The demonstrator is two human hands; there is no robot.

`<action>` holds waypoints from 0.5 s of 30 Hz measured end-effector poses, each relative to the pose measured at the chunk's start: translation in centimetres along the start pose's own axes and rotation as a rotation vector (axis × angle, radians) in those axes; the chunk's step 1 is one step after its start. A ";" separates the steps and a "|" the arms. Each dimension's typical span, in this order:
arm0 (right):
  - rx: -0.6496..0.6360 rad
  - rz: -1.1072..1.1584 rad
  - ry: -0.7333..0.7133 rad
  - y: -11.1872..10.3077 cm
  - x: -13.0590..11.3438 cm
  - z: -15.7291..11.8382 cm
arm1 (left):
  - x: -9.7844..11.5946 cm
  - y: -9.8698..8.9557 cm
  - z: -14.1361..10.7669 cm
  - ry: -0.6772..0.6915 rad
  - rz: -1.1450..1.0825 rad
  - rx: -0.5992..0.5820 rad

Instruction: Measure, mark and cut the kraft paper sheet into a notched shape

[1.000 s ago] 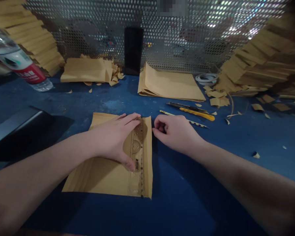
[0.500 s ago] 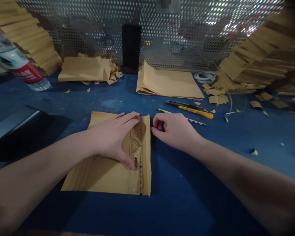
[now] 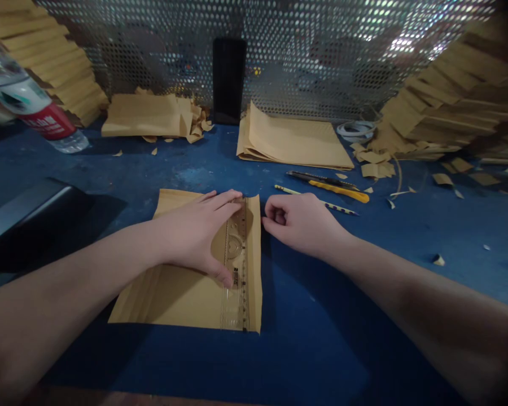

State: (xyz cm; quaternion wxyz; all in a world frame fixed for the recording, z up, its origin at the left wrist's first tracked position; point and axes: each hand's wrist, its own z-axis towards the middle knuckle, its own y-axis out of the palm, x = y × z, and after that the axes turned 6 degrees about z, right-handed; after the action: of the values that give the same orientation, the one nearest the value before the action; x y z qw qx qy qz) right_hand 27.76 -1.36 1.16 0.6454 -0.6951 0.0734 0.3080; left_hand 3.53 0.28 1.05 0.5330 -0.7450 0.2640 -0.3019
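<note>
A sheet of brown kraft paper (image 3: 182, 304) with crease lines lies on the blue table. Along its right side a clear plastic ruler (image 3: 236, 304) is laid flat. My left hand (image 3: 195, 231) is spread over both, fingertips at the ruler's far end and thumb on its near half. The strip of paper right of the ruler appears slightly raised. At that right edge my right hand (image 3: 305, 223) is curled closed, its fingertips at or just beside the paper; I see nothing inside the fingers. A patterned pencil (image 3: 341, 209) lies partly behind the right hand.
Behind the pencil are a yellow-handled tool (image 3: 341, 192) and a black cutter (image 3: 322, 179). Folded kraft sheets (image 3: 296, 141), a black phone (image 3: 228, 82) and a paper bundle (image 3: 139, 115) line the mesh screen (image 3: 279, 62). A bottle (image 3: 46, 121) stands left; paper scraps (image 3: 376, 169) lie right.
The view has shifted very slightly. Both hands, the ruler and the paper keep the same places relative to each other.
</note>
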 end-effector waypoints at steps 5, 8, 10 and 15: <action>-0.025 -0.027 0.020 -0.1 -0.1 -0.1 | 0.1 0.0 0.2 0.013 0.011 0.012; -0.068 -0.060 0.055 -0.3 -0.4 0.1 | 0.2 0.0 0.2 0.017 0.017 0.009; -0.110 -0.080 0.086 -0.5 -0.6 0.4 | 0.2 -0.1 0.1 0.014 0.017 0.007; -0.254 -0.125 0.145 -1.0 -0.8 1.8 | 0.2 -0.2 -0.1 0.014 0.008 0.014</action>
State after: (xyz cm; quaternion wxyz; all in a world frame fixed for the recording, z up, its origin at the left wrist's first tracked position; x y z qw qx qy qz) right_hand 26.99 0.28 2.52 0.5631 -0.7949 0.0371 0.2230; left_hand 3.60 0.17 1.27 0.5375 -0.7380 0.2687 -0.3069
